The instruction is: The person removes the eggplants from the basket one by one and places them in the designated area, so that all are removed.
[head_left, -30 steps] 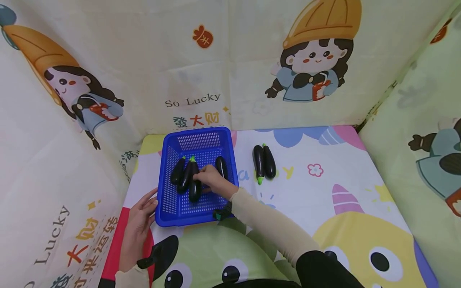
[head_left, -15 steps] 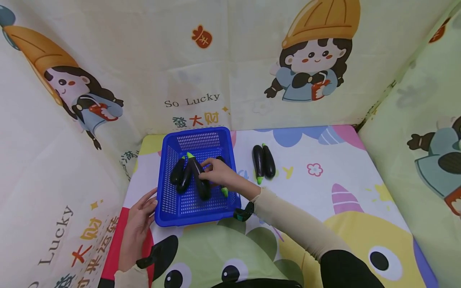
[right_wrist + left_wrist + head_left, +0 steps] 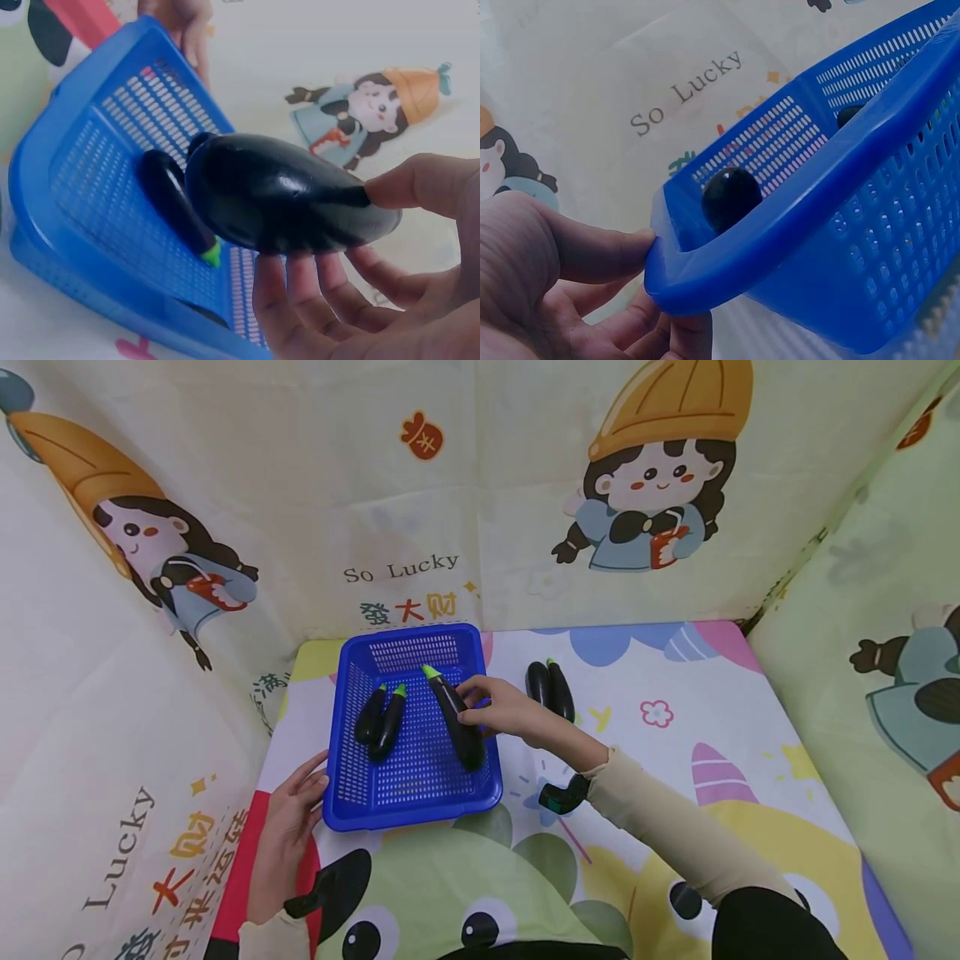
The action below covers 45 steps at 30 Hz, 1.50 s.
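Observation:
My right hand (image 3: 501,708) grips a dark purple eggplant (image 3: 459,727) between thumb and fingers, over the right side of a blue plastic basket (image 3: 412,806). Its green stem end points to the back left. Two more eggplants, one of them this eggplant (image 3: 387,722), lie side by side in the basket's left half. In the right wrist view, part of another dark eggplant (image 3: 201,311) shows low by the near basket wall. My left hand (image 3: 285,810) holds the basket's left rim, thumb (image 3: 607,251) on the rim and fingers below it.
Two eggplants (image 3: 561,693) lie together on the patterned tablecloth (image 3: 727,693), right of the basket and partly behind my right hand. Cloth walls printed with cartoon figures (image 3: 660,502) enclose the table at the back and sides.
My right hand has lifted one eggplant from the group in the basket and carried it rightward, turning it on the way. Two eggplants stay at the left. My left hand has not moved.

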Available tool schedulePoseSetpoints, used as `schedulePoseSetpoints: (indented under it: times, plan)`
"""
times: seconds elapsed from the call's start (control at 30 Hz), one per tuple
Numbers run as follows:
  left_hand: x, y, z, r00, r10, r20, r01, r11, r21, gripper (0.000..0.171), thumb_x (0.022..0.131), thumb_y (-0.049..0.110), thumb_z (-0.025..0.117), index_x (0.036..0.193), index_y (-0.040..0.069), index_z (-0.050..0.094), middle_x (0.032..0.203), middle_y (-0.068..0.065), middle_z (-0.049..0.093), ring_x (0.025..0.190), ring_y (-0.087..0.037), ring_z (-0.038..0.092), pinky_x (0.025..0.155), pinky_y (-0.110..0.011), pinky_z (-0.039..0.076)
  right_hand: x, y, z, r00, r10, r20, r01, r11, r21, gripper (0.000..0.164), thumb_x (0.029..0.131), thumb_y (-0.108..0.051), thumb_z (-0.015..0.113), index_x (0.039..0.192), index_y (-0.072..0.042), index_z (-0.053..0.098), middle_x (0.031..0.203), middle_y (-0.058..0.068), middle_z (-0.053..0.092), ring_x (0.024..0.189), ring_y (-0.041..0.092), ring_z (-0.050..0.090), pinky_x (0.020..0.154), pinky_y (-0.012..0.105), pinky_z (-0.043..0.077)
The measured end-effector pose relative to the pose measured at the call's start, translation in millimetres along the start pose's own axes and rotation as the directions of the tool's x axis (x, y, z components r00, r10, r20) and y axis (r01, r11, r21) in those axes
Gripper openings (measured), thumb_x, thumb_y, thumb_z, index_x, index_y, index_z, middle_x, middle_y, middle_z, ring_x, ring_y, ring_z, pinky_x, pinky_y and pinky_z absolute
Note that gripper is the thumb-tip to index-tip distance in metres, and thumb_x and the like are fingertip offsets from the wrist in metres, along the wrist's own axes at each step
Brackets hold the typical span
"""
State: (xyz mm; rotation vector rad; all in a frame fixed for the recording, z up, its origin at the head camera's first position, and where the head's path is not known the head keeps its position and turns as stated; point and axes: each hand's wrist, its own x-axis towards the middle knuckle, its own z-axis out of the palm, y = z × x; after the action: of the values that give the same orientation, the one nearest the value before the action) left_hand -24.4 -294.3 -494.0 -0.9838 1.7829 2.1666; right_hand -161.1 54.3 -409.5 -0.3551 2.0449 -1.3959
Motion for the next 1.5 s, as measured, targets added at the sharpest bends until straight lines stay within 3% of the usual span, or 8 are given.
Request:
schedulePoseSetpoints:
  times: [0.23,0.63,0.87,1.0,1.2,1.33,1.5]
  plan:
    - [-0.6,0.5,-1.0,1.000,0.001,0.012,-0.001,1.000,0.008,0.057,0.108,0.020,0.055,0.161,0.029,0.041,0.106,0.024,0.075,0.099,-0.003,0.075,0.090,-0.017,0.059,-13.0,1.2,-28.6,1.000,-0.015,0.003,0.016,1.000,-0.016,0.049,0.098,-0.019,0.069,0.143,-0.009,0.054,0.131,0.018,0.061,0.112,0.030,0.068,0.087,0.046,0.065]
    - [-0.8,-0.4,-0.8,1.000,-0.008,0.011,0.008,1.000,0.021,0.056,0.107,0.023,0.056,0.161,0.031,0.041,0.106,0.025,0.074,0.101,-0.002,0.075,0.092,-0.018,0.059,-28.1,24.3,-85.3,0.998,0.048,-0.045,-0.048,0.999,0.013,0.052,0.101,-0.022,0.063,0.149,-0.007,0.048,0.136,0.021,0.060,0.110,0.028,0.066,0.100,0.055,0.059]
    - [-2.0,0.6,-0.5,1.000,-0.006,0.018,0.005,1.000,0.028,0.055,0.108,0.023,0.054,0.161,0.032,0.041,0.108,0.026,0.074,0.104,-0.001,0.074,0.093,-0.018,0.058,-32.6,42.0,-113.0,0.992,0.095,-0.084,-0.092,0.995,0.047,0.057,0.104,-0.024,0.058,0.154,-0.003,0.041,0.150,0.024,0.049,0.129,0.036,0.056,0.111,0.060,0.050]
    - [-2.2,0.6,-1.1,1.000,-0.010,0.026,0.009,0.999,0.036,0.056,0.108,0.024,0.054,0.161,0.032,0.040,0.108,0.027,0.073,0.104,-0.001,0.074,0.093,-0.018,0.058,-31.2,57.6,-126.1,0.984,0.132,-0.116,-0.119,0.987,0.112,0.055,0.104,-0.021,0.057,0.153,-0.002,0.042,0.146,0.023,0.052,0.129,0.035,0.055,0.110,0.059,0.051]
    - [-2.0,-1.4,-1.9,1.000,0.003,0.020,-0.003,0.999,0.032,0.057,0.107,0.025,0.057,0.161,0.031,0.041,0.108,0.026,0.074,0.103,-0.002,0.074,0.093,-0.019,0.059,-23.0,84.7,-142.6,0.968,0.185,-0.172,-0.160,0.976,0.151,0.054,0.106,-0.024,0.056,0.154,-0.002,0.042,0.133,0.015,0.057,0.113,0.024,0.060,0.102,0.049,0.057]
    - [-1.9,-2.6,-2.0,1.000,0.013,0.014,-0.014,0.999,0.044,0.057,0.107,0.025,0.058,0.161,0.031,0.042,0.108,0.026,0.074,0.103,-0.001,0.074,0.093,-0.019,0.059,-16.3,101.2,-151.4,0.957,0.223,-0.184,-0.192,0.966,0.176,0.055,0.107,-0.024,0.056,0.155,-0.002,0.042,0.132,0.011,0.056,0.109,0.022,0.059,0.096,0.042,0.058]
    - [-1.6,-3.1,-1.4,1.000,0.012,0.005,-0.013,0.998,0.057,0.057,0.107,0.026,0.058,0.161,0.032,0.042,0.109,0.027,0.073,0.104,0.000,0.074,0.094,-0.018,0.058,-8.4,118.3,-159.9,0.944,0.267,-0.195,-0.227,0.952,0.206,0.056,0.107,-0.024,0.056,0.156,-0.001,0.040,0.133,0.010,0.053,0.109,0.023,0.058,0.098,0.042,0.057]
